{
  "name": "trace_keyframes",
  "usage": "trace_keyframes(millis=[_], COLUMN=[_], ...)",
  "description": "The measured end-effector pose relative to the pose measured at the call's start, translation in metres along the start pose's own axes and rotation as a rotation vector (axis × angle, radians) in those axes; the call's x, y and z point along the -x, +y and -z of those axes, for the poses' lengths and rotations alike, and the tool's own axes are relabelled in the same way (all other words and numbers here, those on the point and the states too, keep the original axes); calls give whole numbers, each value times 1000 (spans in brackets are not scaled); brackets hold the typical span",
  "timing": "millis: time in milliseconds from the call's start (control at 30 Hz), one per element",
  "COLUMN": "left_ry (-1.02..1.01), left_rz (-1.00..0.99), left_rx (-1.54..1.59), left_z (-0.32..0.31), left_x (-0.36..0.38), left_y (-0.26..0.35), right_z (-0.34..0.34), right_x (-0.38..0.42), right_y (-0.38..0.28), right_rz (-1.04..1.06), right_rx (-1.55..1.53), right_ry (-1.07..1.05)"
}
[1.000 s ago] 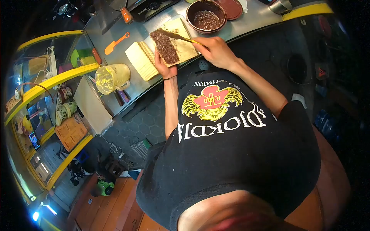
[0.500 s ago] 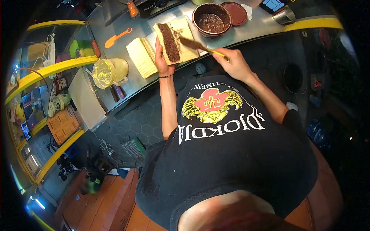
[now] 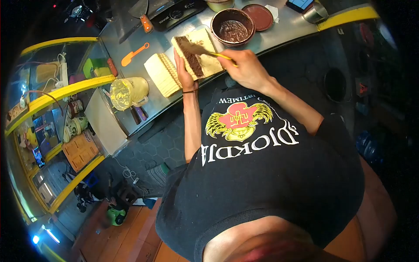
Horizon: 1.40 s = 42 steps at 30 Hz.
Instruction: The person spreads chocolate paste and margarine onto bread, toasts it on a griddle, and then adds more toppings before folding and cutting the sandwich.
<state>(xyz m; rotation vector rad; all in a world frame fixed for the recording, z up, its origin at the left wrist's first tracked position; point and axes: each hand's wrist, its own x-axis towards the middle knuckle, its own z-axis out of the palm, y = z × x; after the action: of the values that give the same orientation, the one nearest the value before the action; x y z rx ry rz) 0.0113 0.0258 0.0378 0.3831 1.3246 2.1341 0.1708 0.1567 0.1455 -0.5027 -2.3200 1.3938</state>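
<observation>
Well — spatula in right hand, bread against left hand.

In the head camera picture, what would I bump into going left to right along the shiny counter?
Yellow pitcher, bread stack, bread with brown spread, dark bowl, round lid, metal cup.

One brown bowl, one round lid and one jug show. Two tool handles lie beside the jug.
</observation>
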Motion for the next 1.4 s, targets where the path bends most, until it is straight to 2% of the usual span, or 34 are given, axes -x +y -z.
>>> trace_keyframes(millis=[67,167,233,267,300,367,400,467,567,667,700,767,800,867,900,967,1033,1100,1167,1233,1300,1367,1400], left_ry=[42,45,95,115,134,156,147,127,98,30,-19,-22,-46,-62,-66,-71,-39,4,29,97,21,-37,-54], left_rz=[82,160,176,181,184,207,202,222,188,192,200,199,166,167,171,61,130,88,55,60,35,30,26], left_rx=[340,494,560,589,620,663,657,679,639,522,480,386,226,-5,-3,-419,-477,-467,-528,-643,-829,-674,-678], left_z=[19,54,58,60,60,52,53,59,48,43,37,28,21,5,-2,-9,-15,-15,-9,-2,11,16,22], left_x=[-1,-2,-3,-4,-6,-4,-4,-2,-1,2,3,4,3,4,5,5,3,2,1,-2,-5,-9,-11], left_y=[-15,-43,-48,-51,-54,-47,-47,-49,-36,-24,-17,-8,0,19,24,30,32,23,5,-18,-39,-47,-47], right_z=[13,10,1,-2,-4,2,12,31,68,96,101,99,98,92,91,94,83,57,27,-23,-52,-81,-86], right_x=[-2,3,11,20,32,55,61,74,66,40,30,10,-1,-22,-29,-44,-41,-28,-13,4,8,-2,-6], right_y=[8,42,64,73,83,97,95,86,63,45,52,65,67,62,42,-2,-4,-2,28,83,99,132,127], right_rz=[-55,-96,-429,-548,-549,-773,-770,-739,-525,-368,-288,-328,-327,205,201,288,290,275,-109,-232,-354,-518,-532], right_rx=[-26,-159,-553,-650,-644,-692,-679,-648,-596,-493,-342,-119,-114,724,728,466,296,4,-81,-203,-171,-544,-522], right_ry=[41,73,-120,-173,-172,-110,-116,-127,-95,77,96,105,110,320,321,474,411,137,-337,-234,-23,-63,-22])
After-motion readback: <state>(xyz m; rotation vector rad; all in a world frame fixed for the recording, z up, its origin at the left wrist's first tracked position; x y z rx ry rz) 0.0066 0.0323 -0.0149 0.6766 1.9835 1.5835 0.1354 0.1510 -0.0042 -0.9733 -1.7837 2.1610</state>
